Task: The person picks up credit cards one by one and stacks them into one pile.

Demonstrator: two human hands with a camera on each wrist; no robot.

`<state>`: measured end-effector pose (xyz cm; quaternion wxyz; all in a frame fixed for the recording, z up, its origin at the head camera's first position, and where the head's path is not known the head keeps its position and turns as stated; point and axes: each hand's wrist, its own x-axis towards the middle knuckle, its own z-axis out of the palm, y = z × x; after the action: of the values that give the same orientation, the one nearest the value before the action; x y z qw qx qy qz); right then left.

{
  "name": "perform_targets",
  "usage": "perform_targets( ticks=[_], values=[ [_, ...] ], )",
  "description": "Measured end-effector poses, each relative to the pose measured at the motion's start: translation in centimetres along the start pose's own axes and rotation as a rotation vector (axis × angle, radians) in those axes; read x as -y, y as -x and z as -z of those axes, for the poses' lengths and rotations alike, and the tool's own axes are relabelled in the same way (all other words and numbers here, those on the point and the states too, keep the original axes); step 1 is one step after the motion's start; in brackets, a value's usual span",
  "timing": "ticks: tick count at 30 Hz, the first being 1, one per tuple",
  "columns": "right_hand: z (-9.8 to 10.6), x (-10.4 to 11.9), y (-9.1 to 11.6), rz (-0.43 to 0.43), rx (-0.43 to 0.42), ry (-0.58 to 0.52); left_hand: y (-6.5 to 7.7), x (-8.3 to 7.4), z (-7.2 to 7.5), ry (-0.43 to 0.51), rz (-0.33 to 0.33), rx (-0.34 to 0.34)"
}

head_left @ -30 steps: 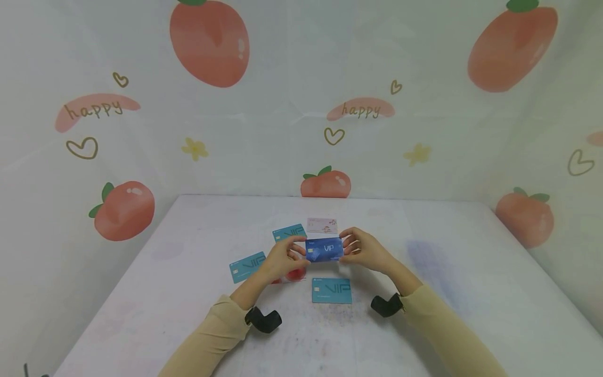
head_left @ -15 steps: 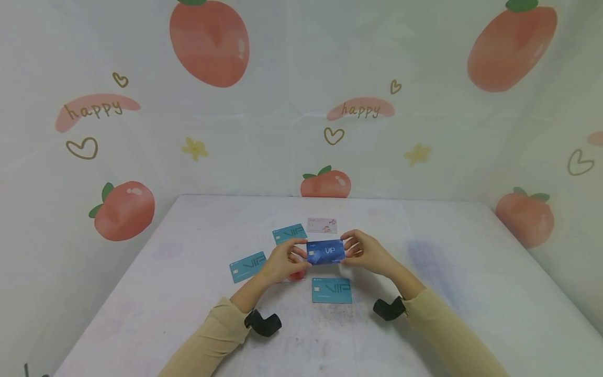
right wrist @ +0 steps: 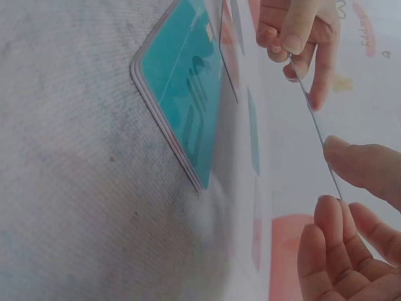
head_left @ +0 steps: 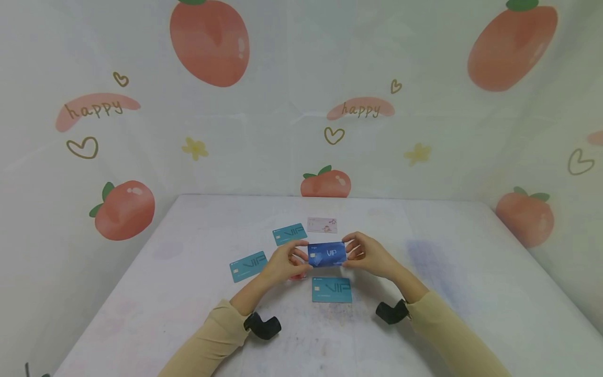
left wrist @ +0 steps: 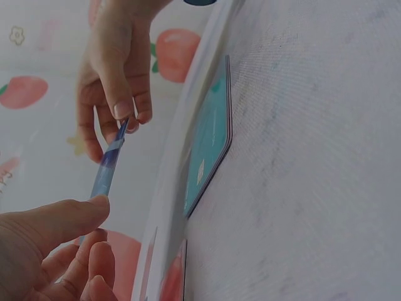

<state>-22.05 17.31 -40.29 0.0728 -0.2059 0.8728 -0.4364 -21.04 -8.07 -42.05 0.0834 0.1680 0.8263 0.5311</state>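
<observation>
Head view: left hand (head_left: 282, 262) and right hand (head_left: 370, 255) each pinch one short end of the blue VIP card (head_left: 327, 254), held up off the counter (head_left: 160, 293). It should be light, thin and springy-stiff, likely slick-faced, so those ends suit a gentle pinch.

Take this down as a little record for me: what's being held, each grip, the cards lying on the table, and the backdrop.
Held: blue card, marked VIP, clear of the table
Left grip: pinches the card's left end
Right grip: pinches its right end
Teal: near card, left card, far card
Other cards: pink card at the back; red card, mostly hidden in the head view
Backdrop: white, with fruit prints
</observation>
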Motion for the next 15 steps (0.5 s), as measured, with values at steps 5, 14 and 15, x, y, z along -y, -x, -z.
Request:
perform_targets(
  ticks=[5,14,15],
  values=[
    [-0.05,0.15,0.16,-0.009,0.008,-0.006,0.2,-0.06,-0.1,0.014,-0.008,0.005],
    [-0.15,0.16,0.68,-0.013,0.011,-0.013,0.59,-0.25,-0.35,0.037,0.025,0.01],
    [-0.18,0.14,0.75,-0.02,0.01,-0.018,0.6,-0.22,-0.39,0.042,0.024,0.014]
  ],
)
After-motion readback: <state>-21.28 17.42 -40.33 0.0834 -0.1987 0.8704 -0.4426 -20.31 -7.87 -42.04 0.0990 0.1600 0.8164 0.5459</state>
